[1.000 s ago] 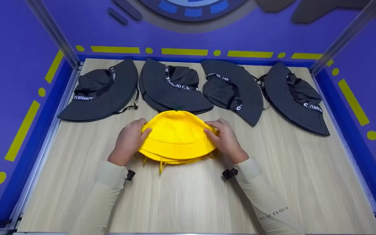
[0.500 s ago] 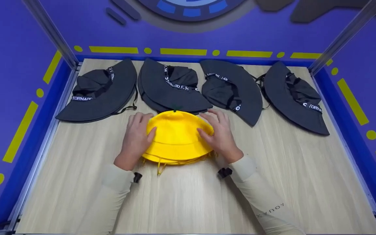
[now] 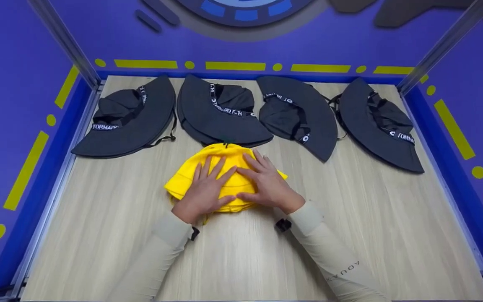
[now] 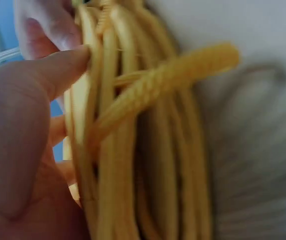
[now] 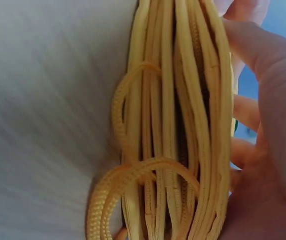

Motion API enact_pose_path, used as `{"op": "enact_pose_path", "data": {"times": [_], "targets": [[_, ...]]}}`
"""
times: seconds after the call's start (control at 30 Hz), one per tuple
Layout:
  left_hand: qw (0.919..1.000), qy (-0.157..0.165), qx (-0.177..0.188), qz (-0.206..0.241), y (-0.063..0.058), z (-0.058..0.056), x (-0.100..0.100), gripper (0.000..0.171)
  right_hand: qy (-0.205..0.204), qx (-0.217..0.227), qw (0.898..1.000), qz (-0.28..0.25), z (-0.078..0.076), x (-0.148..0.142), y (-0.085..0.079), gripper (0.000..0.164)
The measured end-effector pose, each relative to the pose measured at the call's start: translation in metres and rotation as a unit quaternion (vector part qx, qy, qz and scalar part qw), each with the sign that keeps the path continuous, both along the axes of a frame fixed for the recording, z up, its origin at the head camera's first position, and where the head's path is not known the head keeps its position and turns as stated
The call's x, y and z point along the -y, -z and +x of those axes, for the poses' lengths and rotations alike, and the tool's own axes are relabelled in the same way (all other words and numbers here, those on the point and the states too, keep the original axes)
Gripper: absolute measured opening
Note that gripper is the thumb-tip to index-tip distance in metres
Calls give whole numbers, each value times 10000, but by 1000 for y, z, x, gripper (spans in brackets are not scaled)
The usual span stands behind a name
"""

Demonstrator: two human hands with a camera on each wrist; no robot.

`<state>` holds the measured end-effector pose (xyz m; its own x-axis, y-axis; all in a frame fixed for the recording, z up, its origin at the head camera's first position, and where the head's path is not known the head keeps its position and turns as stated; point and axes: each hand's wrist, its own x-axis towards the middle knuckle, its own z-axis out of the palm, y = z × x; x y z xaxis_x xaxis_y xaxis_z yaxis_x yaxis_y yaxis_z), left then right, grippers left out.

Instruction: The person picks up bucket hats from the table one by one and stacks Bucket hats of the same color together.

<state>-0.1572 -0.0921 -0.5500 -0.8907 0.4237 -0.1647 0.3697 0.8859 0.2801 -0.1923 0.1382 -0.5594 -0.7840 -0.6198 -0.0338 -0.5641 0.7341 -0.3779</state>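
Observation:
A yellow bucket hat (image 3: 178, 180) lies folded flat on the table, its brim toward me and a small dark stem at its top. My left hand (image 3: 203, 188) rests on its front with fingers spread. Beside it my right hand (image 3: 268, 184) presses on the right half, fingers straight, the two thumbs close together. In the left wrist view, stacked yellow brim edges (image 4: 128, 150) show in several layers, with a woven cord (image 4: 167, 80) sticking out. The right wrist view has the same layered brim edges (image 5: 172, 125) and a looped cord (image 5: 147, 170).
Along the back of the table (image 3: 371, 235) lie dark grey bucket hats in a row: one at far left (image 3: 141, 121), two near the middle (image 3: 224, 121) (image 3: 321, 113), one at far right (image 3: 359, 121). Blue walls and metal rails (image 3: 44, 167) border the table.
Both hands have let go of the yellow hat's sides and moved inward onto its front, fingers now spread flat. The hat's left brim corner shows uncovered. The grey hats have stayed put.

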Motion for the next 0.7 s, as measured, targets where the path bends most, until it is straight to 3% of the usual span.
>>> {"op": "enact_pose_path", "data": {"times": [0.23, 0.7], "targets": [[9999, 22, 90, 89, 5, -2, 5, 70, -162, 210, 9996, 85, -5, 4, 4, 78], [9976, -177, 537, 401, 5, -13, 33, 71, -343, 221, 9990, -180, -16, 32, 7, 76]]}}
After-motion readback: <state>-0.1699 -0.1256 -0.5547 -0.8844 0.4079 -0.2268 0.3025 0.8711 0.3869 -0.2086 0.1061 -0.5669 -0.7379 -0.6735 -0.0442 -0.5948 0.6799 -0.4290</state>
